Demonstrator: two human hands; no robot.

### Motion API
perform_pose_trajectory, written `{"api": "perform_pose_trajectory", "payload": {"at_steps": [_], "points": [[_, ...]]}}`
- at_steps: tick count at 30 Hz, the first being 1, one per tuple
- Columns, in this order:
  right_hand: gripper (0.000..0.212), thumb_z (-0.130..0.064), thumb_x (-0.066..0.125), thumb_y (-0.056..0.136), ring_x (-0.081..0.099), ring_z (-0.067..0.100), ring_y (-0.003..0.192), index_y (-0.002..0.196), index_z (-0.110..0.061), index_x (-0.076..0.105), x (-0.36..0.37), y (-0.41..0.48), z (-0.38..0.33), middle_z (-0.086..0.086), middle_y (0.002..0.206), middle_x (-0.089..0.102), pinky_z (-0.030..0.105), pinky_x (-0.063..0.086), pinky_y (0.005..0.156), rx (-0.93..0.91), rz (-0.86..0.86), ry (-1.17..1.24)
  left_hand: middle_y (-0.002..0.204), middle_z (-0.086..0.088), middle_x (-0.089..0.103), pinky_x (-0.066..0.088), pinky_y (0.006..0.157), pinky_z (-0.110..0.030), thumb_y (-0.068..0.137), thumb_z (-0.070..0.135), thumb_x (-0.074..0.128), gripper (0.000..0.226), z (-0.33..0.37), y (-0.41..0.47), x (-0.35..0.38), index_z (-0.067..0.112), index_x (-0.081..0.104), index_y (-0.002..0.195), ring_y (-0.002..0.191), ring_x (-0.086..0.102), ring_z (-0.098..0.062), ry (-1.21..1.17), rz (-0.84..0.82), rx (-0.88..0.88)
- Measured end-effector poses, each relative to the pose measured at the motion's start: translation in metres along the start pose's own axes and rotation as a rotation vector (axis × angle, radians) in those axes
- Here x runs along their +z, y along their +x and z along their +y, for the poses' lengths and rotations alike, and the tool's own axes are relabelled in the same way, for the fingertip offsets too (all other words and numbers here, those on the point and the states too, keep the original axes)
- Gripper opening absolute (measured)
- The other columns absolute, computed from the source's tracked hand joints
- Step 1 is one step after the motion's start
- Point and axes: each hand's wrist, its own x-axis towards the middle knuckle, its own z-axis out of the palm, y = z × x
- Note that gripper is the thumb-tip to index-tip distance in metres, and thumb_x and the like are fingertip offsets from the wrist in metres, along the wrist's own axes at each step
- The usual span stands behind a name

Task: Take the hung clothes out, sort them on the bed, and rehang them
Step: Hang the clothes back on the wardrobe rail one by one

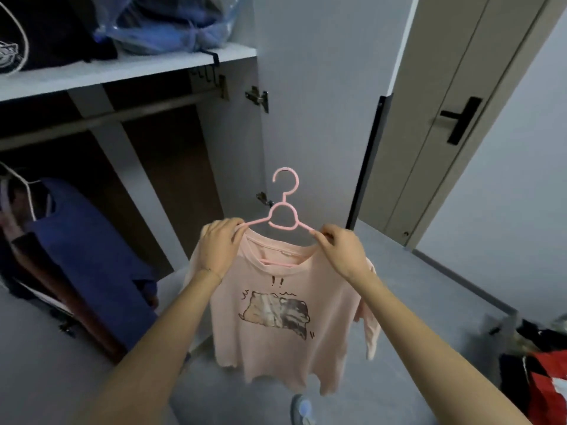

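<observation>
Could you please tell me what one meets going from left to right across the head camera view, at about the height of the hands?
Blue shirt hanging in the wardrobe → left hand → pink hanger → right hand → door.

white wardrobe shelf [129, 67] up top: dark folded clothes [46, 29] plus clear bag of blue fabric [171, 23] sitting on it. grey floor [429, 289] below, red-black clothes pile [543, 372] at right edge.

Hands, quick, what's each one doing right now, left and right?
Left hand: closed on the pink t-shirt at its shoulder, over the pink hanger.
Right hand: closed, pinching the shirt's other shoulder at the hanger's end.
</observation>
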Motion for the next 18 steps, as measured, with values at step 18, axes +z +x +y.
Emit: {"api": "perform_pose_trajectory", "payload": {"at_steps": [18], "points": [[0.037,-0.05,0.057,0.093,0.05,0.017,0.063,0.068,-0.024,0.055,0.143,0.226,-0.137,-0.008,0.059,0.051,0.028,0.033,0.052,-0.167,-0.191,0.036,0.09,-0.004,0.073,0.056,0.078,-0.043,0.092,0.015,0.066,0.012,-0.214,0.116,-0.018,0.011,0.073,0.101,0.08,0.069,-0.021,0.141,0.133,-0.219]]}}
